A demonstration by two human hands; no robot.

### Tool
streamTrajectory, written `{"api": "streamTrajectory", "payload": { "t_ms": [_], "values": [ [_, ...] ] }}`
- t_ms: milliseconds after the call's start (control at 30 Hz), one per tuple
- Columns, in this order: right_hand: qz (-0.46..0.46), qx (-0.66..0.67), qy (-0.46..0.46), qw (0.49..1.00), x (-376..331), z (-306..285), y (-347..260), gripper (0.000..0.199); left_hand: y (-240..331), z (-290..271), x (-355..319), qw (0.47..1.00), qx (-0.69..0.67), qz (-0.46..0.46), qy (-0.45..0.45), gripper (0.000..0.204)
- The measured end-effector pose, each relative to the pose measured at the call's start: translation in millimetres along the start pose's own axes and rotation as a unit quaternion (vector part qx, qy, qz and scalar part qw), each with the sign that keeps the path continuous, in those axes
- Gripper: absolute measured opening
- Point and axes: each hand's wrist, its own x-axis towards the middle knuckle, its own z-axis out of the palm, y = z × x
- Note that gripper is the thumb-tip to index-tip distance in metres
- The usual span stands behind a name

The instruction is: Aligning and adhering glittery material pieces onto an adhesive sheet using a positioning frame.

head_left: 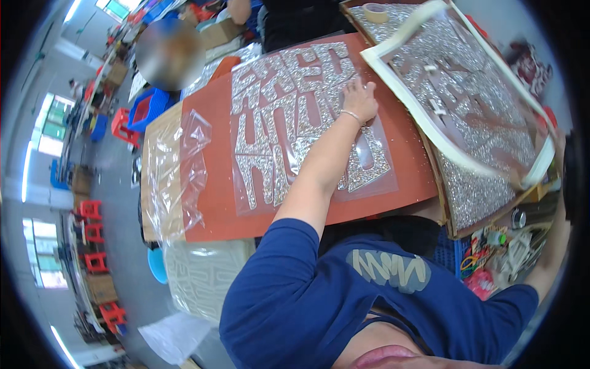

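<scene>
On a reddish-brown board point(215, 216) lies a clear film sheet point(389, 174) carrying silvery, glittering letter-like shapes point(253, 129). My left hand point(359, 101) rests on its upper right part, fingers spread, with a thin bracelet at the wrist. At the far right, my right hand point(558, 147) is at the corner of a white-bordered frame point(424, 126), closed around its edge; part of this hand is lost in the dark rim. The frame is tilted over a wooden-edged tray point(444, 200) of small glittering stones point(476, 194). Its near right corner is blurred.
A tape roll point(375, 12) sits at the tray's far edge. Crumpled clear plastic point(195, 163) covers the board's left end. Below it hangs a whitish sheet point(206, 270). Another person point(295, 24) is across the table. Red stools point(95, 234) and blue crates point(150, 107) stand left.
</scene>
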Motion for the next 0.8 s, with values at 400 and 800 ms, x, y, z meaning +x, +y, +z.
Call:
{"api": "streamTrajectory", "payload": {
  "t_ms": [400, 800],
  "values": [
    [-0.181, 0.514, -0.075, 0.835, 127.4, -166.0, -429.8, 0.043, -11.5, -40.3, 53.5, 0.928, -0.076, -0.07, -0.359, 0.047],
    [-0.053, 0.611, -0.045, 0.788, 116.9, -164.9, -440.7, 0.028, -126.8, -186.1, -263.7, 0.974, -0.007, -0.224, 0.036, 0.043]
  ]
}}
